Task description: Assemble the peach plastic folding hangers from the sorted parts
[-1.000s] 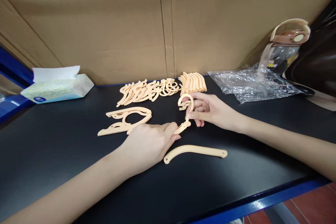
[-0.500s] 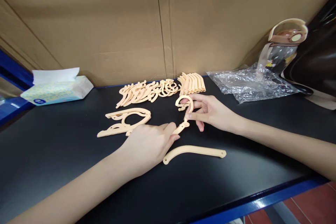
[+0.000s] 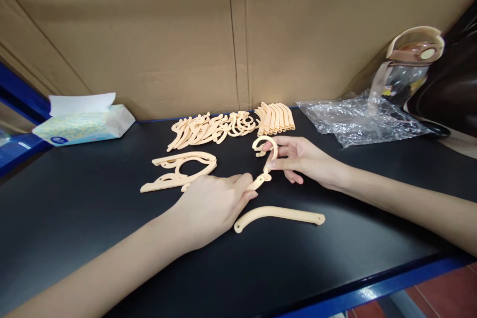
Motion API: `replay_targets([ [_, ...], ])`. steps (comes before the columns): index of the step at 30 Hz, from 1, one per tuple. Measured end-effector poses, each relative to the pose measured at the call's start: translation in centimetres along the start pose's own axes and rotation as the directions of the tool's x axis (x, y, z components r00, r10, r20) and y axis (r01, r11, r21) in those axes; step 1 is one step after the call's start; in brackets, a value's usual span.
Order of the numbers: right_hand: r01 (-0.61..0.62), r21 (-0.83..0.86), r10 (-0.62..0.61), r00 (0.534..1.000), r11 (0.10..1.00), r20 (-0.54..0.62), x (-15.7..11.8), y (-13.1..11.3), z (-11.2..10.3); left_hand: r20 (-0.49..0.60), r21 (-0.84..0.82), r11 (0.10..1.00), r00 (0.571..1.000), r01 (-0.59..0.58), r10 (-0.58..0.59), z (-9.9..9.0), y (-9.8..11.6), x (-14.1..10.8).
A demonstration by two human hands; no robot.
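Note:
My right hand (image 3: 298, 159) pinches a cream plastic hook (image 3: 275, 151) by its curved stem, fingers behind it. The hook's lower end meets a cream arm piece (image 3: 257, 182) at a small round joint. My left hand (image 3: 218, 203) is closed around that arm piece, hiding most of it. A loose curved arm (image 3: 279, 212) with a hole at each end lies in front of my hands. Left of them rests a folded cream hanger (image 3: 179, 171), with part of another small piece beside it, partly covered by my left hand.
A pile of cream hooks and curved parts (image 3: 212, 128) and a row of arms (image 3: 276, 119) lie at the back of the black table (image 3: 74, 208). Tissue pack (image 3: 85, 124) stands back left; clear plastic bag (image 3: 357, 117) and bottle (image 3: 406, 77) are back right. Cardboard (image 3: 149, 35) rises behind.
The whole view has shifted slightly, moving the things a little to the right in the picture. Both hands keep their grips, and the hook and arm piece look nearly the same.

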State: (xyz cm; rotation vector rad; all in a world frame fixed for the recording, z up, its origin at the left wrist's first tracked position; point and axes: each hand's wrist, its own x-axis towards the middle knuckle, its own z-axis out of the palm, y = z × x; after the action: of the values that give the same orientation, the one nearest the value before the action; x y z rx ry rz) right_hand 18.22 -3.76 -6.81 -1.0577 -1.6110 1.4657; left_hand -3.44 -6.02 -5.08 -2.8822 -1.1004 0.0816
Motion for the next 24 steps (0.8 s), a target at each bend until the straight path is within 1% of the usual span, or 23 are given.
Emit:
replay_targets([
  [4, -0.018, 0.042, 0.017, 1.000, 0.999, 0.003, 0.05, 0.15, -0.01, 0.018, 0.000, 1.000, 1.000, -0.001, 0.001, -0.09, 0.04, 0.04],
  [8, -0.022, 0.068, 0.021, 1.000, 0.997, 0.016, 0.14, 0.18, -0.04, 0.015, 0.003, 1.000, 1.000, -0.007, 0.007, -0.06, -0.01, 0.00],
  [15, -0.015, 0.081, 0.013, 1.000, 0.997, 0.021, -0.03, 0.07, 0.09, 0.018, 0.008, 1.000, 1.000, 0.004, -0.004, 0.18, -0.21, 0.00],
  [20, -0.009, 0.085, 0.006, 0.999, 0.996, 0.038, -0.06, -0.06, 0.20, 0.029, -0.021, 1.000, 1.000, 0.004, -0.003, -0.11, -0.01, 0.04],
  [22, 0.000, 0.076, -0.003, 0.999, 0.997, 0.046, -0.07, -0.11, 0.20, 0.046, -0.048, 0.998, 0.998, 0.032, -0.030, -0.35, 0.08, 0.06],
  [24, 0.015, 0.062, -0.018, 0.999, 0.998, 0.045, -0.02, -0.10, 0.23, 0.073, -0.112, 0.990, 0.995, 0.081, -0.073, -0.62, 0.10, 0.03],
])
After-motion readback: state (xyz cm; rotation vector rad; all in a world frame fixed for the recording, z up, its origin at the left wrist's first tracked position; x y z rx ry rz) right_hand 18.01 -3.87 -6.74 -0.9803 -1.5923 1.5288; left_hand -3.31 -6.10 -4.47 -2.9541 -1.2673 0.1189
